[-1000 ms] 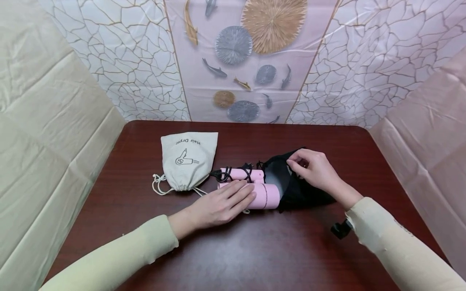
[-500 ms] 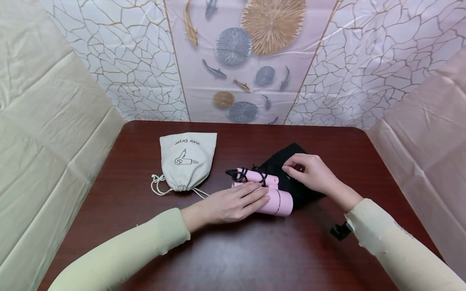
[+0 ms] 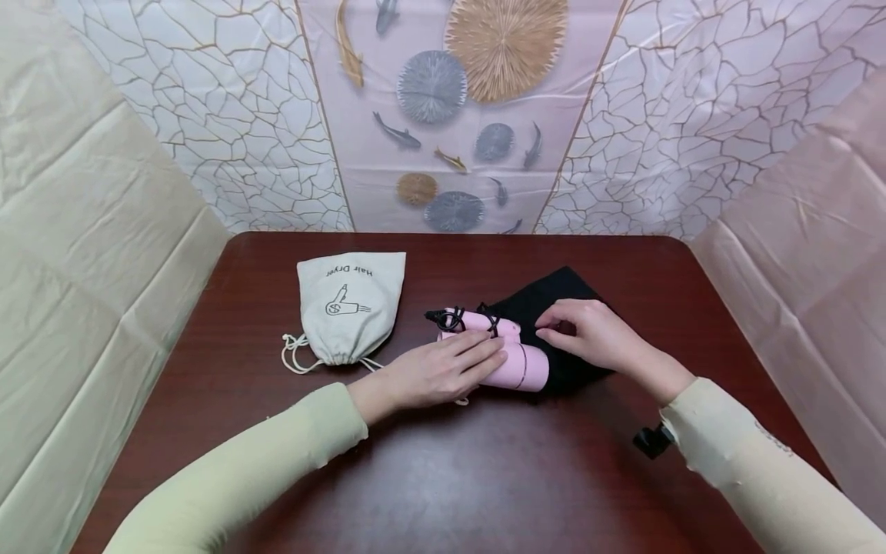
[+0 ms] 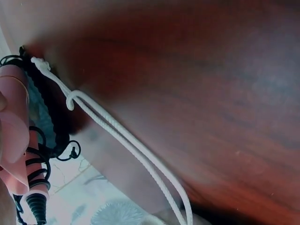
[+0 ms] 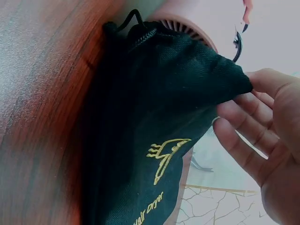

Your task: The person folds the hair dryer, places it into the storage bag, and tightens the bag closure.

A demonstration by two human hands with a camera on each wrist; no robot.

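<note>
A pink hair dryer (image 3: pixel 522 366) lies folded on the table, its black cord (image 3: pixel 453 319) wound around the handle. My left hand (image 3: pixel 443 372) lies over the barrel and holds it; the thumb is hidden. Against the dryer's right end is a black drawstring bag (image 3: pixel 561 286), with a gold dryer print (image 5: pixel 168 157) seen in the right wrist view. There my right hand (image 5: pixel 262 122) pinches the edge of the bag's mouth between thumb and fingers. The dryer's grille end (image 5: pixel 187 30) shows behind that mouth; I cannot tell whether any of it is inside.
To the left lies a cream drawstring bag (image 3: pixel 353 323) printed "Hair Dryer". Its white cords (image 4: pixel 126 133) trail across the table (image 3: pixel 443 477) toward the left hand. Fabric walls (image 3: pixel 443 115) stand behind the table and on both sides.
My left hand and the hair dryer have shifted right, up against the black bag. The bag's grey opening, visible earlier, no longer shows from above. My right hand has moved slightly down.
</note>
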